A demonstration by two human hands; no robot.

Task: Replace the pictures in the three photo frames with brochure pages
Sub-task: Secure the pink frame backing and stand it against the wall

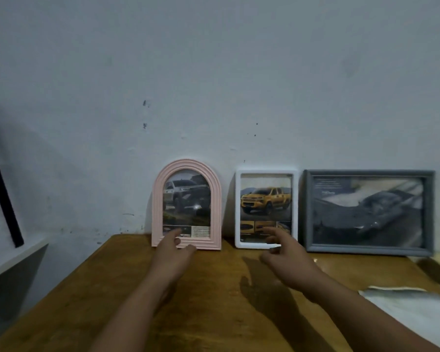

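Forearms cut off below; left hand (172, 250) and right hand (283, 252) released, reaching toward pink frame (158, 199) and white frame (266, 171). Grey frame (368, 173) blurred. Wooden worktop (214, 301) against wall (214, 72).

On the table (214, 301) stand 3 frames: 1 pink (158, 199), 1 white (238, 209), 1 grey (428, 212); also 2 hands, left (172, 252) and right (287, 255).
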